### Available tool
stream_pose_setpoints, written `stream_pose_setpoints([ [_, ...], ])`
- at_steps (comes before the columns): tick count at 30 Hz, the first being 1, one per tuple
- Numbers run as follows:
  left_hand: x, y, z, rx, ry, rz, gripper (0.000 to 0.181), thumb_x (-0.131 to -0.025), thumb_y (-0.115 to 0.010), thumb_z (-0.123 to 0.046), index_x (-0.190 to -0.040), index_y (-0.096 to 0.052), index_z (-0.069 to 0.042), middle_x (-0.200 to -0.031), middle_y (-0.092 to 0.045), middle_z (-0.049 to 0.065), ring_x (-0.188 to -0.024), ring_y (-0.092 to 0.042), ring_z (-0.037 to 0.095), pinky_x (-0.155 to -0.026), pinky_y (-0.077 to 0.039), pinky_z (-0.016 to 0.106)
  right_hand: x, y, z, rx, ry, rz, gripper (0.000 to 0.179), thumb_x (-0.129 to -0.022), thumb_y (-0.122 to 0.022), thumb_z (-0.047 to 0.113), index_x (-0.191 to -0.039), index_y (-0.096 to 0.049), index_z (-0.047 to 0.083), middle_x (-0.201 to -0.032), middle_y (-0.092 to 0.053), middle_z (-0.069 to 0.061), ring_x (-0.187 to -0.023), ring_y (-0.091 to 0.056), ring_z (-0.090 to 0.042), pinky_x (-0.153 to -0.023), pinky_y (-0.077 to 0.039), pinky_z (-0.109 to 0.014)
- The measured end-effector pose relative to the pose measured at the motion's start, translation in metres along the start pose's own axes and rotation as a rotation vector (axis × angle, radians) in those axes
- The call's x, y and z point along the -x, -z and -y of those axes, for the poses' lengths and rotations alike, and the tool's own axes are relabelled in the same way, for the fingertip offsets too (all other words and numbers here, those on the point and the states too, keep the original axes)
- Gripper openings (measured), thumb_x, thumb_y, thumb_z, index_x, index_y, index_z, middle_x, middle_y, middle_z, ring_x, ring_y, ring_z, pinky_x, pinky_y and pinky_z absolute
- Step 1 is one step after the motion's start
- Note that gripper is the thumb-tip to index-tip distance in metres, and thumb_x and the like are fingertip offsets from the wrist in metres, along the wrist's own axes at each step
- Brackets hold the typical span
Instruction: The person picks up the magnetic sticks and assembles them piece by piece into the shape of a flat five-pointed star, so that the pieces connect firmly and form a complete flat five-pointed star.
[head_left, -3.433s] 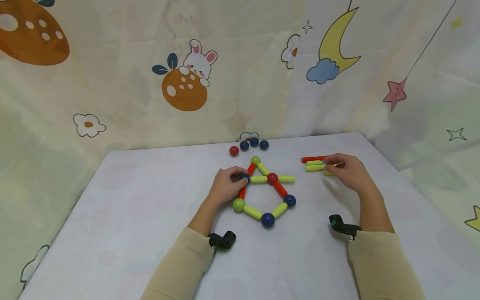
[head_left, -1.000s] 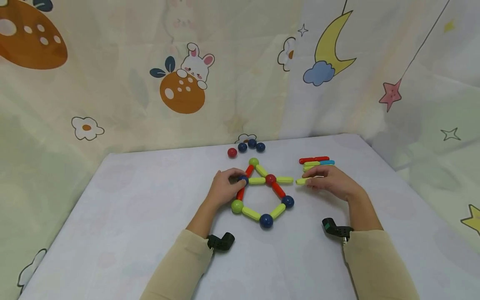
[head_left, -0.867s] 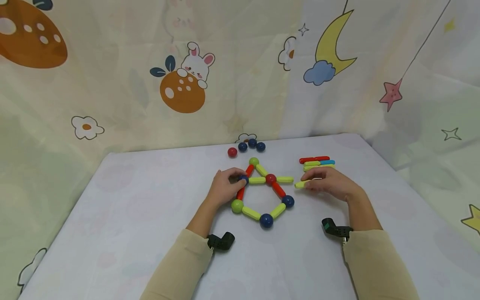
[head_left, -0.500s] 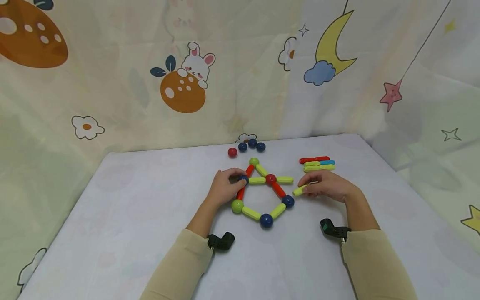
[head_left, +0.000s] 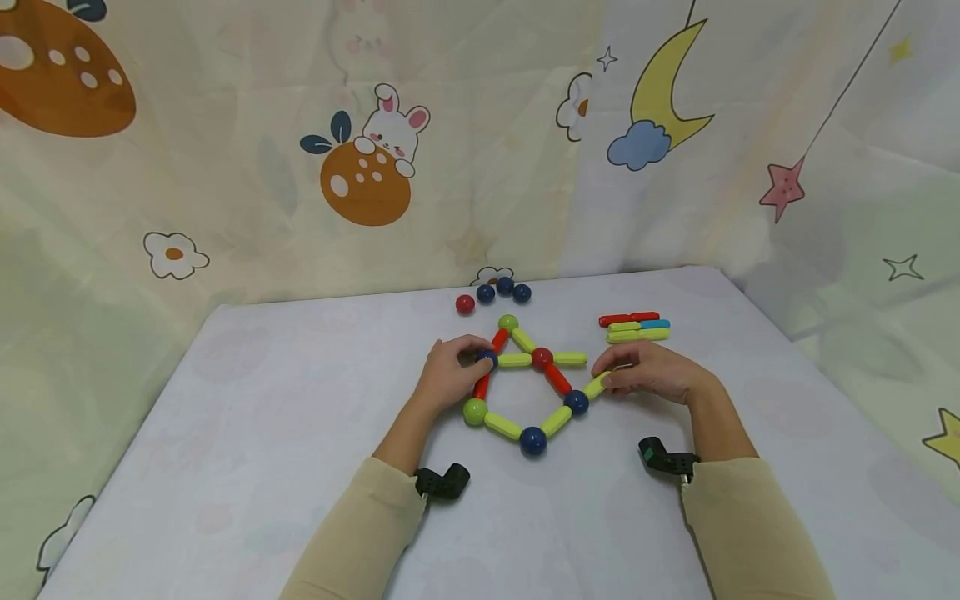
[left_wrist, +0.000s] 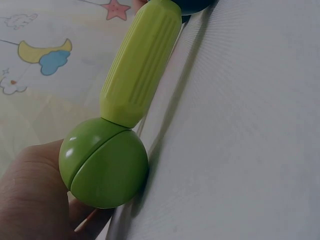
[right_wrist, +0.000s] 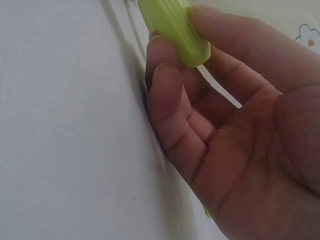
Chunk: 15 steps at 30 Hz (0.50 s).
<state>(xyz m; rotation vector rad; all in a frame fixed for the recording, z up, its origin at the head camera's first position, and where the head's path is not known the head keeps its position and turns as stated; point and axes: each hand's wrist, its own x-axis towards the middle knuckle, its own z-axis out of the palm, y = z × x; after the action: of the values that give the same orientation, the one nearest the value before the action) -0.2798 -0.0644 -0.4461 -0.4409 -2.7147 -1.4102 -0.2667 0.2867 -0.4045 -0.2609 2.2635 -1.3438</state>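
My left hand [head_left: 447, 375] pinches a dark blue ball [head_left: 490, 357] at the left corner of a flat frame of magnetic rods and balls. With thumb and fingers, my right hand [head_left: 658, 373] pinches a yellow-green magnetic rod [head_left: 596, 385]. That rod's far end meets another blue ball [head_left: 576, 402] on the frame's right side. The right wrist view shows the ribbed rod [right_wrist: 175, 30] between thumb and fingertips. A second yellow-green rod [head_left: 571, 359] sticks out from the red ball [head_left: 542, 358]. A green ball [left_wrist: 104, 163] fills the left wrist view.
Behind the frame lie a loose red ball [head_left: 465, 304] and several blue balls [head_left: 505, 286]. Red rods [head_left: 628, 319], yellow-green rods [head_left: 637, 336] and a blue rod [head_left: 656, 324] lie at the back right. A printed cloth hangs behind the white table [head_left: 300, 400].
My right hand has taken a yellow-green rod from the back-right pile and brought it left and nearer, against the right-hand blue ball. My left hand has stayed on its ball.
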Motion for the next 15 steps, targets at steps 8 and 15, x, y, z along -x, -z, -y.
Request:
stream_pose_setpoints([
  [8, 0.0011, -0.0005, 0.0007, 0.005, 0.012, 0.003, 0.023, -0.097, -0.07, -0.024, -0.119, -0.074, -0.019, -0.122, -0.075, 0.0, -0.129, -0.061, 0.024, -0.13, -0.007, 0.056, -0.0025, -0.0017, -0.0027, -0.02, -0.002, -0.027, 0.035, -0.093, -0.075, 0.018, -0.123, -0.066, 0.001, -0.114, -0.065, -0.013, -0.096, -0.065, -0.028, -0.085, -0.06, -0.03],
  [15, 0.0012, -0.0002, -0.0012, 0.002, 0.015, 0.004, 0.023, -0.097, -0.07, -0.025, -0.119, -0.074, -0.02, -0.122, -0.075, -0.001, -0.129, -0.061, 0.023, -0.13, -0.007, 0.054, -0.007, -0.0059, -0.0016, -0.023, -0.001, -0.081, 0.04, -0.094, -0.075, 0.022, -0.126, -0.062, 0.002, -0.112, -0.066, -0.017, -0.097, -0.069, -0.029, -0.086, -0.061, -0.031],
])
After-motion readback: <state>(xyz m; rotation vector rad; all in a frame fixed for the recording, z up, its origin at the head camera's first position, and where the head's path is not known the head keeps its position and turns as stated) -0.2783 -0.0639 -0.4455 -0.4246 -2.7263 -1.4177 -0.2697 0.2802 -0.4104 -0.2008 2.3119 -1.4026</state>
